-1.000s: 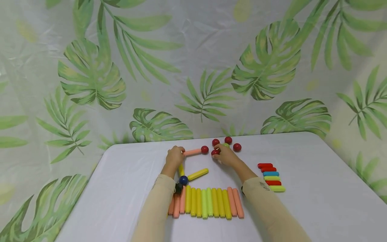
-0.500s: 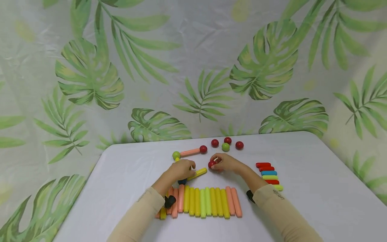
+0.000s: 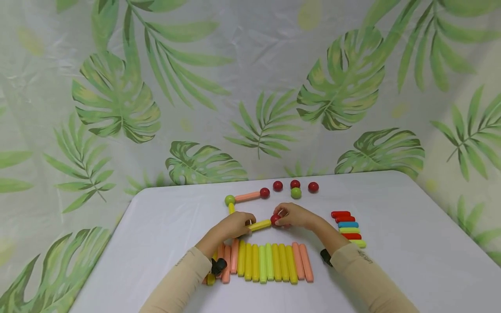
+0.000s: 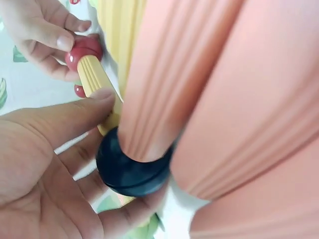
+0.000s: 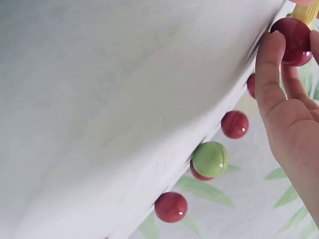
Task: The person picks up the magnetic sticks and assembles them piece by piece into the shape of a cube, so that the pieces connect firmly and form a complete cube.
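Observation:
My left hand [image 3: 234,224] pinches a yellow stick [image 3: 260,225] between thumb and fingers. A dark blue ball [image 4: 130,172] sits at that stick's near end, beside the left fingers in the left wrist view; the head view hides it behind the hand. With thumb and fingers, my right hand [image 3: 296,215] holds a red ball [image 5: 293,42] against the stick's right end. Behind the left hand, another yellow stick [image 3: 232,208] leads up to a green ball [image 3: 229,200]. From there a pink stick [image 3: 247,197] runs to a second red ball [image 3: 264,192].
Across the front of the white table [image 3: 156,243] lies a row of pink, yellow and lime sticks [image 3: 270,261]. Shorter coloured sticks [image 3: 348,224] are stacked side by side at right. Several loose red balls [image 3: 313,187] and one green ball [image 3: 296,193] lie at the back.
My right hand has brought a red ball from the back group forward to the yellow stick's end. My left hand has come down from the green ball to grip that stick.

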